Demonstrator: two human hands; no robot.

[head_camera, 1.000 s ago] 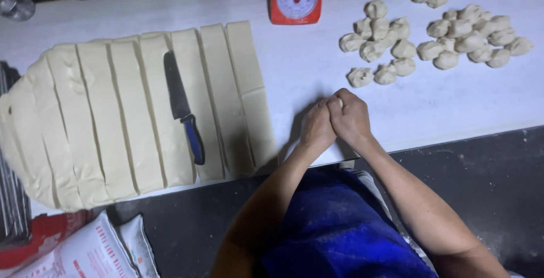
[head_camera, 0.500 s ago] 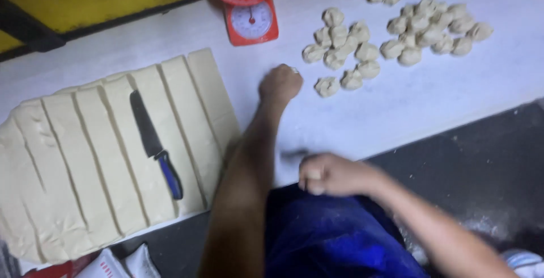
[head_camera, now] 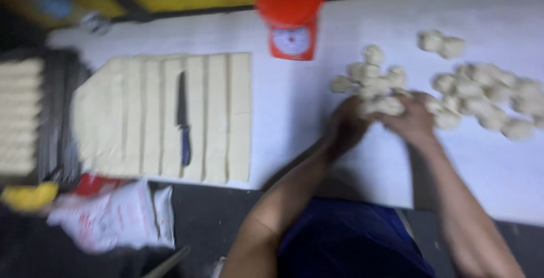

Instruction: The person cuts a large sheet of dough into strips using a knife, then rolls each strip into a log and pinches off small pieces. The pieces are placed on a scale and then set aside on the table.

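Note:
Both hands reach into a heap of small dough pieces [head_camera: 481, 94] on the white table [head_camera: 306, 119]. My left hand [head_camera: 347, 124] lies at the heap's near left edge. My right hand [head_camera: 412, 120] sits beside it, fingers among the pieces. A dough piece [head_camera: 382, 106] shows between the two hands; the blur hides which hand grips it. To the left lies a flat dough sheet [head_camera: 164, 116] cut into long strips, with a blue-handled knife [head_camera: 183, 116] resting on it.
A red kitchen scale [head_camera: 290, 20] stands at the table's far side. A dark rack with pale strips [head_camera: 25, 113] is at the far left. A white and red bag [head_camera: 113, 215] and a yellow object [head_camera: 25, 196] lie below the table edge.
Both hands moved from the table's near edge up to the dough heap; the right hand left my lap side. The camera swung, shifting the view.

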